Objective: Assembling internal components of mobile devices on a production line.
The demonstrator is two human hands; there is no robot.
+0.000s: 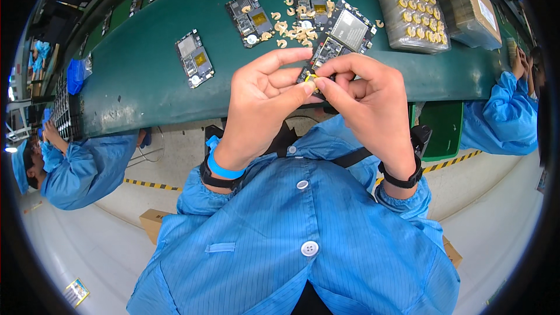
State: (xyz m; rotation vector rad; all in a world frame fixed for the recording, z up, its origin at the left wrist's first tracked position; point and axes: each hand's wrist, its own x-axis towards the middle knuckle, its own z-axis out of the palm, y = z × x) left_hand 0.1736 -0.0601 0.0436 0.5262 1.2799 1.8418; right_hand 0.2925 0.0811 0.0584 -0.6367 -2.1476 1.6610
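In front of me, near the table's front edge, both hands meet at a small yellow-edged round part (311,77). My right hand (376,96) pinches it between thumb and forefinger. My left hand (254,102) has its thumb against the part's other side, forefinger stretched above and the rest curled; their tips are partly hidden. Under and just beyond the fingers lies a dark circuit board (350,30) with a large silver shield, its near end partly covered by my hands. Small tan C-shaped pieces (300,34) are scattered beside it.
More circuit boards (195,58) lie on the green table (146,96). At the back right, a clear tray (411,14) holds several yellow-edged round parts, beside a wrapped carton (469,11). A green bin (441,131) stands below the edge. Co-workers in blue sit at left and right.
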